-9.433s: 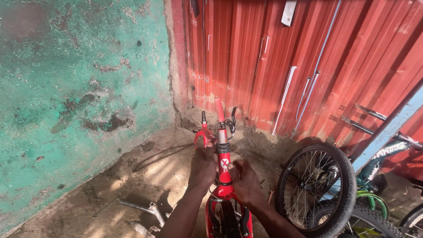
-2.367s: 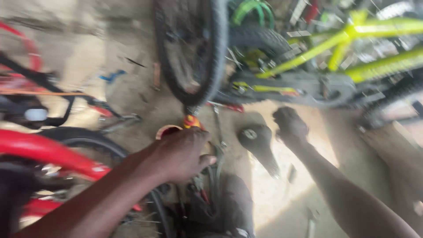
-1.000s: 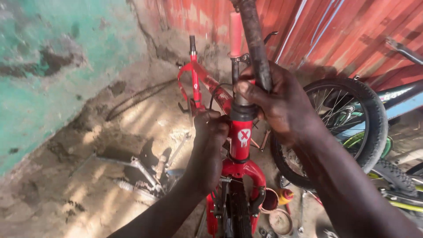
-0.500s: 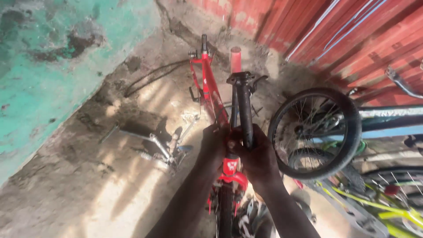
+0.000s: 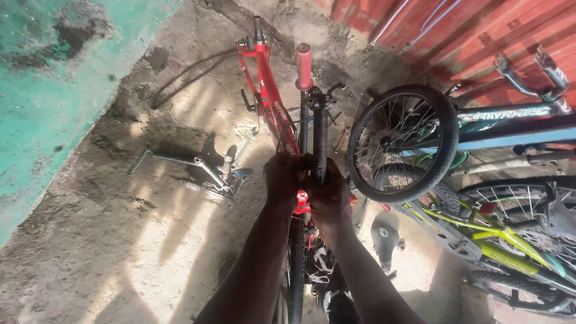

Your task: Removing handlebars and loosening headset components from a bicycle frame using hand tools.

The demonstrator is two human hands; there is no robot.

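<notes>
Dusty concrete floor [image 5: 120, 240] runs between a green wall [image 5: 54, 90] on the left and red corrugated sheeting [image 5: 456, 36] on the right. At centre a red bike frame [image 5: 270, 102] lies stretched away from the camera. Both hands meet at its head tube: the left hand [image 5: 282, 180] has its fingers wrapped round the tube, and the right hand [image 5: 327, 192] is clamped round the dark handlebar stem [image 5: 321, 138], which rises beside a red grip [image 5: 304, 65]. Compared with half a second ago, the hands keep the same hold and the stem stands much as it did; the view has only shifted slightly. A loose wheel [image 5: 402, 144] stands just right of the hands, with a yellow-green bike [image 5: 510, 246] beyond, and metal parts [image 5: 204, 174] lie on the floor to the left.
</notes>
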